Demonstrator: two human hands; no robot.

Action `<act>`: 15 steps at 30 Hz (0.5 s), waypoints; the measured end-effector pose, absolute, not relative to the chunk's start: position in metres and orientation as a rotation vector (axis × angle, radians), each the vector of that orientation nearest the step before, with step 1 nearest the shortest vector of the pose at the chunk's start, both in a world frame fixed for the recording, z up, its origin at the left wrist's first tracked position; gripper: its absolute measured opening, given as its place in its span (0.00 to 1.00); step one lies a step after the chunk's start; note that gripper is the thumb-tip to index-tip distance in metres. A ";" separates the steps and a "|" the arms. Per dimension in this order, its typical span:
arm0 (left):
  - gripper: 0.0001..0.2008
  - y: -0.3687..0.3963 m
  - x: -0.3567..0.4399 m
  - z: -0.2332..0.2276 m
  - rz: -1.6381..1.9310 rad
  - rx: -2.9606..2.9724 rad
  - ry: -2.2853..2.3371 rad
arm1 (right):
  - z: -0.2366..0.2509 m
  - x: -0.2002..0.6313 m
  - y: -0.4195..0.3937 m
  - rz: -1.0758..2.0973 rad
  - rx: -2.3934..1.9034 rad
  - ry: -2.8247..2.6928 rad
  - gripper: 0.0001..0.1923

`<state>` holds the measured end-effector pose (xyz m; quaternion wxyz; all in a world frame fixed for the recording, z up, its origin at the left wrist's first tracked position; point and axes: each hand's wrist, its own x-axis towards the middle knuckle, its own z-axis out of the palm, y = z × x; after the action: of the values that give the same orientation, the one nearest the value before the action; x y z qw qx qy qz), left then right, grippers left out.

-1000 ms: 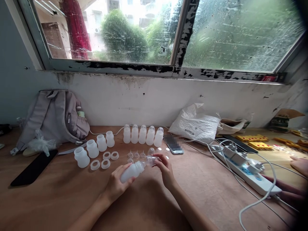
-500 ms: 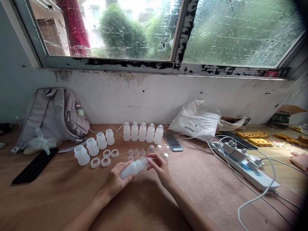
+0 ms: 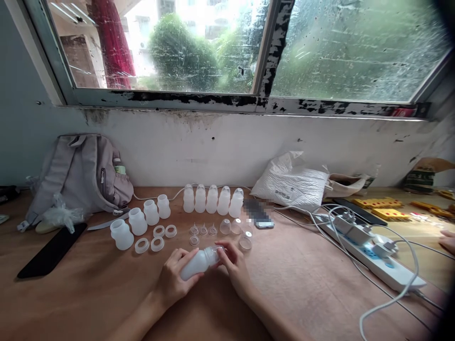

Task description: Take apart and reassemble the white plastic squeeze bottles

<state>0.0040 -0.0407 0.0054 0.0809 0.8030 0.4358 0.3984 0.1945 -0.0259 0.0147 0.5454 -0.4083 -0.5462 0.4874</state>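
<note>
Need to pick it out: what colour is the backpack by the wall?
Pale greyish-pink backpack, clearest in the head view.

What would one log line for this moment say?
left hand: grip on white bottle, tilted over table | right hand: fingers at bottle's cap end | behind: capped bottles, loose rings

A wooden table (image 3: 320, 284) spreads beneath the hands. Beyond them rises a stained white wall (image 3: 220, 147), topped by a wide rain-streaked window (image 3: 227, 47) letting in daylight.
</note>
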 end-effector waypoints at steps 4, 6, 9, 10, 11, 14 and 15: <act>0.24 -0.046 0.005 0.003 1.220 2.461 1.317 | 0.011 0.187 -0.029 1.155 -0.997 -1.291 0.12; 0.24 -0.046 0.005 0.002 1.217 2.496 1.318 | 0.011 0.185 -0.030 1.136 -0.994 -1.283 0.12; 0.24 -0.046 0.006 0.002 1.199 2.519 1.324 | 0.013 0.184 -0.031 1.107 -0.995 -1.299 0.12; 0.23 -0.045 0.007 0.002 1.192 2.515 1.330 | 0.014 0.184 -0.030 1.098 -0.991 -1.306 0.12; 0.23 -0.044 0.008 0.003 1.183 2.504 1.336 | 0.015 0.185 -0.030 1.091 -0.983 -1.313 0.12; 0.24 -0.043 0.012 0.007 1.157 2.423 1.374 | 0.023 0.190 -0.027 1.070 -0.971 -1.346 0.12; 0.24 -0.043 0.014 0.008 1.146 2.387 1.390 | 0.027 0.193 -0.025 1.050 -0.978 -1.368 0.11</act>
<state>0.0140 -0.0435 0.0083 0.0755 0.7958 0.4635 0.3823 0.1926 -0.0254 0.0267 0.5476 -0.4128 -0.5775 0.4430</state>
